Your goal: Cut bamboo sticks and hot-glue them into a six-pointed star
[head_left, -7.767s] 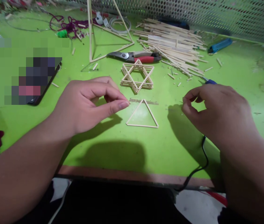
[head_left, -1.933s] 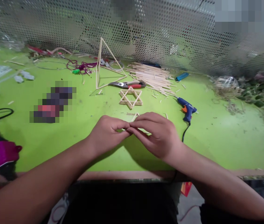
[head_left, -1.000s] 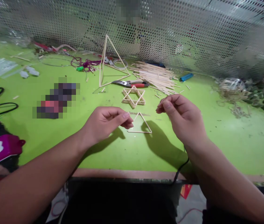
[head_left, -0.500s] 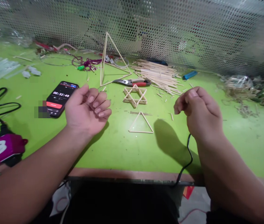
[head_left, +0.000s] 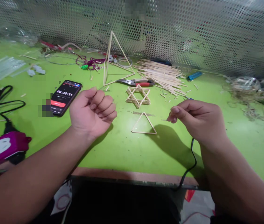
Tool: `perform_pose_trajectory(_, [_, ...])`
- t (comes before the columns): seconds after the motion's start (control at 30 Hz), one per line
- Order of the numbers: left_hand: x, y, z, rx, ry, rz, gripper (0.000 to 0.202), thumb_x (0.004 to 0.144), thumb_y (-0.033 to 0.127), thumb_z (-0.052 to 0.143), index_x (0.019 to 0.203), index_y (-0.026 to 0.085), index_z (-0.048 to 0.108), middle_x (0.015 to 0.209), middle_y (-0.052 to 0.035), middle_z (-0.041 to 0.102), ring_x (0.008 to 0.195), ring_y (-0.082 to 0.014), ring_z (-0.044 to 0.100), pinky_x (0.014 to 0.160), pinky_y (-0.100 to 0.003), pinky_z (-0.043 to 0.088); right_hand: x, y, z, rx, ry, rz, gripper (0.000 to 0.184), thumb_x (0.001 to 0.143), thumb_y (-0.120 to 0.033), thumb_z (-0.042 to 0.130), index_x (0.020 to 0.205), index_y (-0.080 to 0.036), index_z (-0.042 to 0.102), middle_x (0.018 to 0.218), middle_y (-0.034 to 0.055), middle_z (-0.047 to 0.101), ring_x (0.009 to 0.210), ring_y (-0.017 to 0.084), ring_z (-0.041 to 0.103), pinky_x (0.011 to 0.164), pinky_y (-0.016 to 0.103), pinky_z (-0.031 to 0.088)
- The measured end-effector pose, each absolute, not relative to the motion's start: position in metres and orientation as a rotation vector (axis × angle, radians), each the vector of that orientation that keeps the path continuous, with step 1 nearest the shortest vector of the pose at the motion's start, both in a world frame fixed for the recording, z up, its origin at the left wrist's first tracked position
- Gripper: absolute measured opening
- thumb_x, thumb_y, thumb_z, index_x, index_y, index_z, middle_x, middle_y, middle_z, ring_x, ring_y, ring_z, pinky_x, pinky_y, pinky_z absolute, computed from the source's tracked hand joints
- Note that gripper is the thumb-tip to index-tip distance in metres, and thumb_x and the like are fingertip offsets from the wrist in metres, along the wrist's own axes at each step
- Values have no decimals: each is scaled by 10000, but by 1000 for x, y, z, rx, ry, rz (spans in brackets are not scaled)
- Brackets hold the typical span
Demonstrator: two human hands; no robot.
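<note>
Right hand (head_left: 198, 123) above green workbench (head_left: 246, 155), perforated metal screen (head_left: 192, 37) behind

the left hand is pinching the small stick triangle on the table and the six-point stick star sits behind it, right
Not quite: in the head view, the left hand isn't pinching the small stick triangle. It is curled up and apart from the triangle, off to its left. The six-point stick star does sit behind the triangle.

Bright green table (head_left: 246, 149), silver hole-patterned mesh (head_left: 204, 34), pale wood sticks (head_left: 162, 76).
</note>
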State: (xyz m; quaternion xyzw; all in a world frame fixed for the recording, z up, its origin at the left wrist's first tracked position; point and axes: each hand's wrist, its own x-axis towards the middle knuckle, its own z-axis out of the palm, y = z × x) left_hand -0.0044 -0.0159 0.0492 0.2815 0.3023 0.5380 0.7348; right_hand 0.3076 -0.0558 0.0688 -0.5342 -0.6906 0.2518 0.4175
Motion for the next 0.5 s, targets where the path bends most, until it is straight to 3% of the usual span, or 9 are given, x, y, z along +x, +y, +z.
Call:
perform_pose_trajectory(0.17, [-2,-16,50,597,731,1195,541,958,332,649,610,240,245,570,46,213,461,-107,180,407,-279,248,306,-56,67,-1337,-1660,663,403,1025,-592,826,806,-254,820,698,25,782,601,179,716,582,327,579])
perform_pose_trajectory(0.27, [2,-13,44,547,755,1311,329,919,317,642,659,232,459,620,30,361,506,-120,342,483,-276,377,306,-54,67,-1322,-1584,630,326,1067,-518,797,880,-255,846,731,29,789,633,187,730,624,354,611])
perform_pose_trajectory(0.33, [3,-10,37,553,782,1461,122,881,359,670,855,241,652,782,-27,598,706,-177,589,652,-311,531,307,-54,66,-1310,-1534,577,211,1051,-462,833,958,-280,887,774,25,819,636,188,736,618,364,619])
perform_pose_trajectory(0.37, [2,-9,33,592,804,1504,162,876,402,678,962,266,696,910,-56,694,862,-221,671,738,-341,568,307,-53,67,-1309,-1514,553,154,1033,-438,860,992,-296,903,796,21,834,637,189,742,619,373,629])
perform_pose_trajectory(0.43, [1,-7,26,696,844,1470,234,890,464,685,1076,324,706,1148,-73,774,1155,-289,698,868,-392,589,307,-54,68,-1309,-1479,528,90,983,-402,919,1029,-325,918,832,16,858,646,203,762,633,406,661])
perform_pose_trajectory(0.5, [-1,-8,21,774,911,1434,273,903,537,665,1101,353,699,1282,-67,778,1300,-319,659,908,-419,588,306,-55,70,-1313,-1447,508,84,931,-372,966,994,-340,920,861,17,872,679,227,790,651,439,689])
